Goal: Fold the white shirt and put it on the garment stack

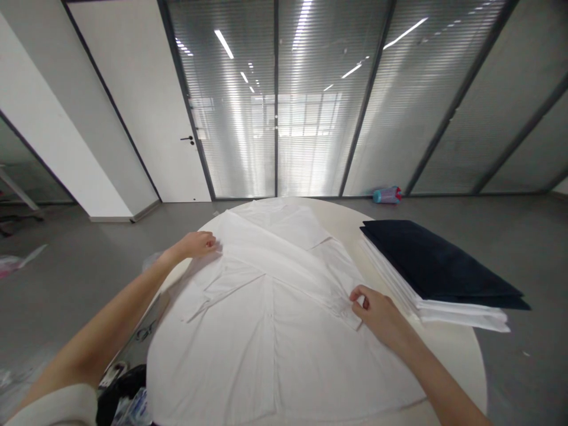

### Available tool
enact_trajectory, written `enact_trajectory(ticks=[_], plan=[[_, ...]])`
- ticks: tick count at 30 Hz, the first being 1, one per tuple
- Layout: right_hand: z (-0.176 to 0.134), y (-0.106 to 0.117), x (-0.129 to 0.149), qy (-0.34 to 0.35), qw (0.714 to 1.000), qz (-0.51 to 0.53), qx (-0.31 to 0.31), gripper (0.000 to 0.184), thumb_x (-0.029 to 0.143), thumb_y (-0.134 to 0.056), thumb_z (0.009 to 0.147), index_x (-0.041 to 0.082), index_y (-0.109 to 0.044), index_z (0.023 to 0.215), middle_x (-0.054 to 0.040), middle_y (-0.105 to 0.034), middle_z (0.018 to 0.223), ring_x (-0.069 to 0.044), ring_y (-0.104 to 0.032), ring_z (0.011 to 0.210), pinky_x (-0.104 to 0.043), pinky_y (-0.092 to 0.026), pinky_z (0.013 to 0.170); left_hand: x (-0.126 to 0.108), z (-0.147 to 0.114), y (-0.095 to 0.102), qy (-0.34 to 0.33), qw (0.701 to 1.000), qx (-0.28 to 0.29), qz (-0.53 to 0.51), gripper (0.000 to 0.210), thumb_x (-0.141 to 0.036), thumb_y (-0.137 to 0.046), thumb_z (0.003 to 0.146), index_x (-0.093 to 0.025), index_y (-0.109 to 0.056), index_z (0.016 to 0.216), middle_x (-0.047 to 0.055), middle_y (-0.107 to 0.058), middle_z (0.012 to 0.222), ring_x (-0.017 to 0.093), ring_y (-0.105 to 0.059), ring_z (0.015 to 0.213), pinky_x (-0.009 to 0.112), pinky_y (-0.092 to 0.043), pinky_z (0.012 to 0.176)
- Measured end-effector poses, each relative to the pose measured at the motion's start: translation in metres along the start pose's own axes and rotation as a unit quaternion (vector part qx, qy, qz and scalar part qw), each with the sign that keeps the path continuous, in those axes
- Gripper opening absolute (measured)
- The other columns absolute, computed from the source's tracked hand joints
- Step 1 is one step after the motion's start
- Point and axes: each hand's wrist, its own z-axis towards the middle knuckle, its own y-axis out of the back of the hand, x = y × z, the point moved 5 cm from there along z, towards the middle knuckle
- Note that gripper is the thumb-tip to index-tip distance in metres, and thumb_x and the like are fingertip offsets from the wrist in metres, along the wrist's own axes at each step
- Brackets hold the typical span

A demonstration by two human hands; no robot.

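A white shirt (pixel 275 319) lies spread on a round white table (pixel 461 355). One sleeve is folded diagonally across the shirt's body. My left hand (pixel 199 244) grips the shirt's edge at the far left, at the upper end of that sleeve. My right hand (pixel 375 310) pinches the sleeve's cuff at the right, fingers closed on the fabric.
A stack of folded garments (pixel 439 272), dark navy on top of white ones, rests on the table's right side. A blue and pink bottle (pixel 387 194) lies on the floor by the glass wall. Dark clutter (pixel 126 387) sits on the floor at the lower left.
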Motion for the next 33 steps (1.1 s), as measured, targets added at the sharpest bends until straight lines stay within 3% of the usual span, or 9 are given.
enact_trajectory(ticks=[5, 9, 12, 15, 19, 23, 27, 31, 33], plan=[[-0.001, 0.0, 0.001, 0.0, 1.0, -0.005, -0.004, 0.014, 0.026, -0.049, 0.083, 0.022, -0.062, 0.085, 0.0013, -0.058, 0.062, -0.017, -0.056, 0.059, -0.026, -0.035, 0.061, -0.058, 0.043, 0.018, 0.021, 0.998, -0.032, -0.054, 0.054, -0.06, -0.031, 0.098, -0.025, -0.07, 0.115, 0.005, -0.069, 0.123, 0.024, -0.066, 0.109, 0.031, -0.048, 0.093], [-0.002, 0.001, 0.003, 0.005, 1.0, 0.0, 0.0, 0.014, 0.025, -0.048, 0.084, 0.022, -0.062, 0.085, 0.0009, -0.059, 0.063, -0.017, -0.058, 0.062, -0.027, -0.037, 0.063, -0.11, 0.081, -0.003, -0.024, 0.994, 0.018, -0.102, 0.066, -0.065, -0.028, 0.098, -0.024, -0.049, 0.146, 0.01, -0.048, 0.151, 0.03, -0.046, 0.138, 0.043, -0.037, 0.112], [-0.003, 0.002, 0.004, 0.003, 1.0, 0.001, -0.002, 0.013, 0.024, -0.049, 0.084, 0.023, -0.062, 0.085, 0.0008, -0.059, 0.062, -0.017, -0.058, 0.061, -0.026, -0.037, 0.063, -0.124, 0.093, -0.026, -0.029, 0.991, 0.056, -0.116, 0.07, -0.068, -0.028, 0.097, -0.029, -0.034, 0.155, 0.01, -0.029, 0.161, 0.036, -0.025, 0.148, 0.06, -0.024, 0.116], [-0.003, 0.002, 0.004, -0.002, 1.0, -0.003, 0.005, 0.014, 0.024, -0.049, 0.084, 0.022, -0.062, 0.086, 0.0011, -0.059, 0.061, -0.017, -0.057, 0.059, -0.026, -0.036, 0.061, -0.125, 0.091, -0.038, -0.023, 0.99, 0.068, -0.124, 0.073, -0.071, -0.029, 0.095, -0.032, -0.026, 0.157, 0.008, -0.017, 0.165, 0.038, -0.014, 0.151, 0.066, -0.013, 0.116], [-0.002, 0.001, 0.003, 0.004, 1.0, -0.006, 0.011, 0.014, 0.024, -0.048, 0.085, 0.022, -0.062, 0.087, 0.0011, -0.058, 0.062, -0.017, -0.056, 0.059, -0.026, -0.035, 0.061, -0.134, 0.081, -0.026, -0.028, 0.992, 0.031, -0.115, 0.07, -0.067, -0.031, 0.097, -0.027, -0.038, 0.153, 0.009, -0.023, 0.163, 0.036, -0.016, 0.151, 0.062, -0.013, 0.118], [0.0, 0.0, 0.002, 0.009, 1.0, -0.001, 0.007, 0.014, 0.025, -0.048, 0.085, 0.022, -0.062, 0.088, 0.0017, -0.057, 0.061, -0.017, -0.056, 0.059, -0.026, -0.035, 0.061, -0.173, 0.07, -0.013, -0.099, 0.987, 0.012, -0.125, 0.067, -0.067, -0.03, 0.097, -0.031, -0.035, 0.154, 0.006, -0.024, 0.163, 0.033, -0.014, 0.152, 0.059, -0.012, 0.12], [-0.003, 0.003, 0.006, 0.001, 1.0, -0.02, 0.018, 0.014, 0.022, -0.048, 0.086, 0.022, -0.062, 0.089, 0.001, -0.06, 0.064, -0.017, -0.059, 0.062, -0.025, -0.037, 0.063, -0.202, 0.062, -0.02, -0.132, 0.982, 0.049, -0.122, 0.078, -0.075, -0.035, 0.091, -0.034, -0.027, 0.157, 0.005, -0.019, 0.165, 0.034, -0.012, 0.152, 0.058, -0.008, 0.121], [-0.017, 0.022, 0.028, -0.05, 0.983, -0.179, -0.008, 0.016, 0.025, -0.05, 0.091, 0.021, -0.063, 0.099, -0.0052, -0.067, 0.072, -0.022, -0.065, 0.07, -0.028, -0.037, 0.062, -0.203, 0.062, -0.028, -0.131, 0.983, 0.057, -0.116, 0.086, -0.08, -0.038, 0.087, -0.034, -0.024, 0.158, 0.005, -0.015, 0.165, 0.033, -0.011, 0.152, 0.057, -0.006, 0.121], [-0.019, 0.032, 0.054, -0.031, 0.969, -0.244, -0.036, 0.022, 0.029, -0.046, 0.096, 0.02, -0.065, 0.103, -0.0101, -0.07, 0.079, -0.027, -0.067, 0.075, -0.032, -0.04, 0.065, -0.201, 0.063, -0.03, -0.135, 0.983, 0.052, -0.114, 0.087, -0.081, -0.038, 0.086, -0.035, -0.023, 0.158, 0.005, -0.015, 0.165, 0.033, -0.01, 0.152, 0.057, -0.006, 0.121]])
